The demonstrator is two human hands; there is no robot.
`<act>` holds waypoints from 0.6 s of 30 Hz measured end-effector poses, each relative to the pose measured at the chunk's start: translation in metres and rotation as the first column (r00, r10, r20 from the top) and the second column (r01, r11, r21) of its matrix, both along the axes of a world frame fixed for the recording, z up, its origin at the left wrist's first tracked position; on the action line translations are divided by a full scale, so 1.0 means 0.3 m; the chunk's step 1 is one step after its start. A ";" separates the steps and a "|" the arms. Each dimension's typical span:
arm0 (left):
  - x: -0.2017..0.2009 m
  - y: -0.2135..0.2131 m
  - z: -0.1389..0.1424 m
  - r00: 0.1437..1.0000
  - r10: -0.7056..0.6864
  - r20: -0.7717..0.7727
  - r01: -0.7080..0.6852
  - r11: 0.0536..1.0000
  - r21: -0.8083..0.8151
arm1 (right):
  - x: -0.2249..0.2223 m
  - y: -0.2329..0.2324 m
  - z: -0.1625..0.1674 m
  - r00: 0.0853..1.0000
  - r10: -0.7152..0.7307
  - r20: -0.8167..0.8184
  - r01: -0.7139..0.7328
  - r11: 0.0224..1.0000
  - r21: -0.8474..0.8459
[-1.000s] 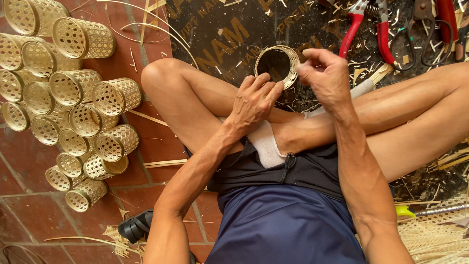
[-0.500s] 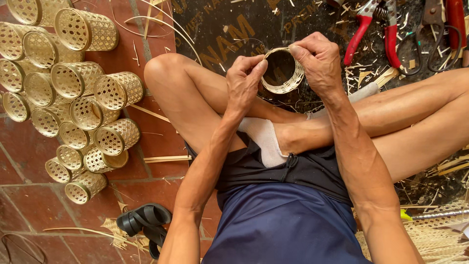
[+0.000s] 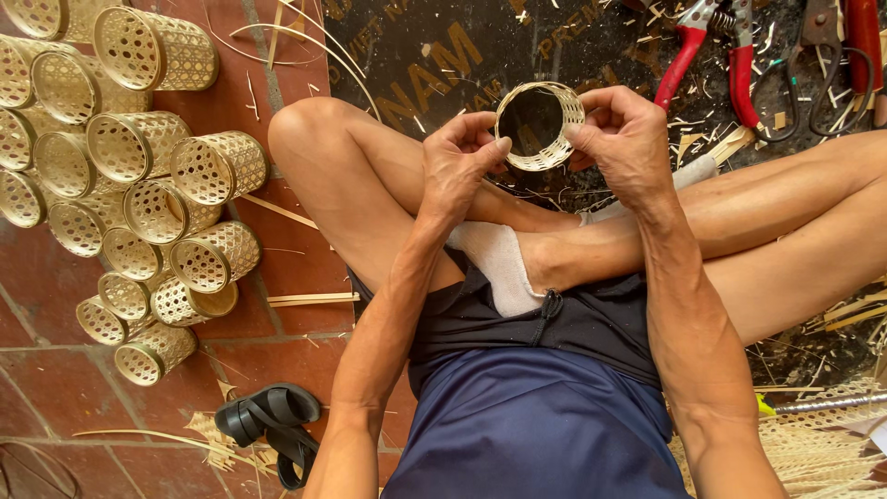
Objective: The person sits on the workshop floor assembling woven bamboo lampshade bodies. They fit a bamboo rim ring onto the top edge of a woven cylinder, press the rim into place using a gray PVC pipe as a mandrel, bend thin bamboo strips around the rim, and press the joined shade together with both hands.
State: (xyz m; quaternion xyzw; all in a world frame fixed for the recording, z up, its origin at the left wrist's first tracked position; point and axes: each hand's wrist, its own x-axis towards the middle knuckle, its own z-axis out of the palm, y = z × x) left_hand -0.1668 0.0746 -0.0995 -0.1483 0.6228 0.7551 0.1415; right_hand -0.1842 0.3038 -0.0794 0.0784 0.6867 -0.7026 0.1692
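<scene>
I sit cross-legged on a tiled floor and hold a small round woven bamboo ring (image 3: 545, 159) in front of my knees. My left hand (image 3: 462, 162) grips its left edge with thumb and fingers. My right hand (image 3: 624, 139) grips its right edge, fingers curled over the rim. The ring's opening faces the camera, and its far wall is partly hidden by my fingers.
Several finished woven bamboo cylinders (image 3: 139, 176) lie piled at the left. Red-handled pliers (image 3: 707, 42) and scissors (image 3: 832, 55) rest on a dark mat (image 3: 416, 55) strewn with shavings. Black sandals (image 3: 268, 425) lie lower left. Bamboo strips (image 3: 822, 453) lie at the lower right.
My left hand rose from my knee and took hold of the ring's left edge. Both hands now hold the ring, which has turned a little.
</scene>
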 end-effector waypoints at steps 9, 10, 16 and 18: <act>-0.042 0.020 0.099 0.998 -0.065 -0.023 0.057 0.968 -0.243 | 0.023 -0.022 0.065 0.997 0.080 0.002 -0.071 0.863 0.501; -0.040 0.031 0.112 0.996 -0.086 -0.018 0.079 0.962 -0.262 | 0.023 -0.039 0.067 0.985 0.127 -0.120 -0.040 0.833 0.551; -0.040 0.009 0.179 0.969 -0.234 0.078 0.225 0.712 -0.665 | -0.029 -0.049 0.058 0.866 0.286 -0.411 0.128 0.667 0.734; -0.075 0.003 0.174 0.931 -0.313 -0.188 0.035 0.590 -0.807 | -0.047 -0.043 0.049 0.827 0.373 -0.420 0.117 0.618 0.777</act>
